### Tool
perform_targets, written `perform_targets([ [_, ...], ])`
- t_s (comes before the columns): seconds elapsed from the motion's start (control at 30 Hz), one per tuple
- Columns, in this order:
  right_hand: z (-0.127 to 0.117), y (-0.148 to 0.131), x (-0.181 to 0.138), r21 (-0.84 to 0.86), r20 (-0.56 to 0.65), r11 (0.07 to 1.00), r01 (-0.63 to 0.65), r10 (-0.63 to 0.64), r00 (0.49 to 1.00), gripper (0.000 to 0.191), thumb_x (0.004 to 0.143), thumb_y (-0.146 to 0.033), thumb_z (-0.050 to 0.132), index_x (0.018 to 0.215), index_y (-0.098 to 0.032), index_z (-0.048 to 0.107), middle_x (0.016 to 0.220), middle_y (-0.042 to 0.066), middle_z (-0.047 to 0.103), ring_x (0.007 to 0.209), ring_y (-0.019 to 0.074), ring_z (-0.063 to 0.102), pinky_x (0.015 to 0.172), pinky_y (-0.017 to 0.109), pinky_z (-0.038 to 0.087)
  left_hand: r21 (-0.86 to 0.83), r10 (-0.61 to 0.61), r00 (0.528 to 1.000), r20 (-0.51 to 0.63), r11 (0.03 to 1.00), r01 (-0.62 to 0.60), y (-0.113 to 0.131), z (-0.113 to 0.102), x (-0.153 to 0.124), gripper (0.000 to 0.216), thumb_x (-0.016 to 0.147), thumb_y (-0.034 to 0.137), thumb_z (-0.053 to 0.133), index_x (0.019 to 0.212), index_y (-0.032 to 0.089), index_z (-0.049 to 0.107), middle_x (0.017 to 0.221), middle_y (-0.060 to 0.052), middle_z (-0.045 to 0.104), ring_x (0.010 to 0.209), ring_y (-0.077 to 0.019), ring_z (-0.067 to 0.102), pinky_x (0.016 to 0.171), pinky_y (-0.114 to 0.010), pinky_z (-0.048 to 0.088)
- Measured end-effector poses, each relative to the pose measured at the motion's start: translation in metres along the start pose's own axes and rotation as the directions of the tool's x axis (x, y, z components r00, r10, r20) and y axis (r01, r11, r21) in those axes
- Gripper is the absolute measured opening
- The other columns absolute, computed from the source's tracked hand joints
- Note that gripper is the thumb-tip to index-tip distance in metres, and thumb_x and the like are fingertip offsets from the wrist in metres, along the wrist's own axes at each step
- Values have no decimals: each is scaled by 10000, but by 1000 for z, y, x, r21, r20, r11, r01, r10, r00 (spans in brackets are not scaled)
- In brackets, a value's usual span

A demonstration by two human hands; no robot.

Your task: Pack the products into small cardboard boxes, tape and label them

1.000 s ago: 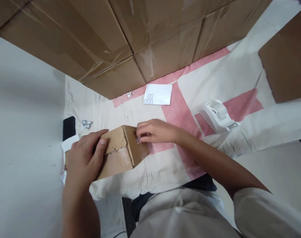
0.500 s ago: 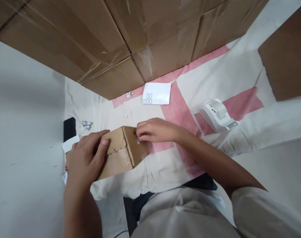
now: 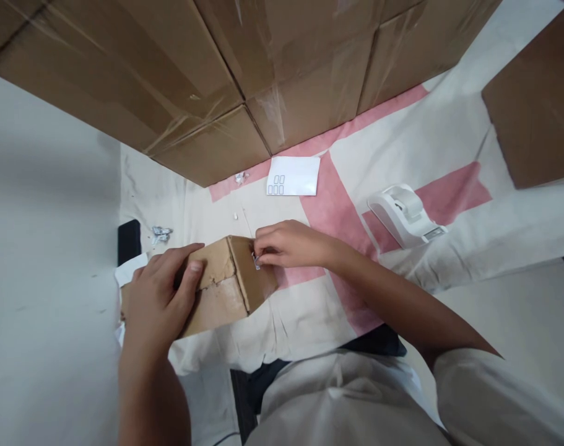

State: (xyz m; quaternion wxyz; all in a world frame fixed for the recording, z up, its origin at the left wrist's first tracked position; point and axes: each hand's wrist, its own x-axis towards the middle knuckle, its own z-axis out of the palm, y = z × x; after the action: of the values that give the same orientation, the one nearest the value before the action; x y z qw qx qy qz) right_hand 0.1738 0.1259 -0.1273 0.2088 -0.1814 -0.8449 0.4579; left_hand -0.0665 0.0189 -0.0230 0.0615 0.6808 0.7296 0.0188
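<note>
A small brown cardboard box [image 3: 226, 285] lies on a white and pink cloth [image 3: 309, 310] in front of me. My left hand [image 3: 163, 294] is wrapped over the box's left part, thumb pressed on its top face. My right hand [image 3: 286, 244] pinches a small white sticker [image 3: 255, 260] against the box's right side face, fingers closed around it.
Large taped cardboard cartons [image 3: 216, 80] stand along the back. A white sheet of stickers [image 3: 293, 176] lies before them. A white label dispenser [image 3: 405, 214] sits to the right, another brown carton [image 3: 537, 105] at far right. Paper scraps [image 3: 161, 233] and a black object [image 3: 129, 241] lie left.
Almost nothing has moved. My right fingers have shifted slightly on the sticker at the box's side; my left hand stays on the box.
</note>
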Motion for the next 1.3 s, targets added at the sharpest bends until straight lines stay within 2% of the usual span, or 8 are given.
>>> perform_targets([
  [0.23, -1, -3, -1, -17, 9, 1000, 7, -7, 1000, 109, 921, -201, 610, 822, -192, 653, 895, -9, 694, 745, 123, 554, 672, 263, 327, -9, -11, 1000, -1, 1000, 11, 1, 1, 0, 471, 1035, 525, 322, 1229, 269, 667, 1150, -61, 743, 1148, -325, 649, 914, -471, 446],
  [0.47, 1, -5, 1, -5, 12, 1000, -29, 29, 1000, 104, 940, -204, 622, 846, -183, 660, 946, 13, 722, 788, 135, 585, 697, 267, 345, -14, 4, 1000, -4, 1000, -4, -1, 0, 0, 472, 1040, 525, 315, 1240, 270, 659, 1177, -72, 740, 1163, -330, 649, 925, -481, 450],
  [0.87, 1, -4, -1, 1, -22, 997, -74, 74, 997, 89, 889, -231, 661, 816, -188, 635, 891, 1, 714, 759, 133, 580, 689, 271, 341, -35, -5, 1000, 6, 999, 5, -5, 1, -1, 476, 1051, 519, 307, 1269, 273, 651, 1205, -71, 732, 1200, -326, 634, 955, -496, 442],
  [1.3, -8, -6, -4, -14, -33, 1000, -1, 0, 999, 119, 818, -221, 692, 733, -185, 617, 782, -24, 650, 684, 114, 534, 666, 265, 344, -63, -16, 999, -29, 998, 14, 0, 0, -2, 490, 1043, 501, 307, 1261, 259, 673, 1231, -70, 735, 1196, -311, 641, 991, -484, 444],
])
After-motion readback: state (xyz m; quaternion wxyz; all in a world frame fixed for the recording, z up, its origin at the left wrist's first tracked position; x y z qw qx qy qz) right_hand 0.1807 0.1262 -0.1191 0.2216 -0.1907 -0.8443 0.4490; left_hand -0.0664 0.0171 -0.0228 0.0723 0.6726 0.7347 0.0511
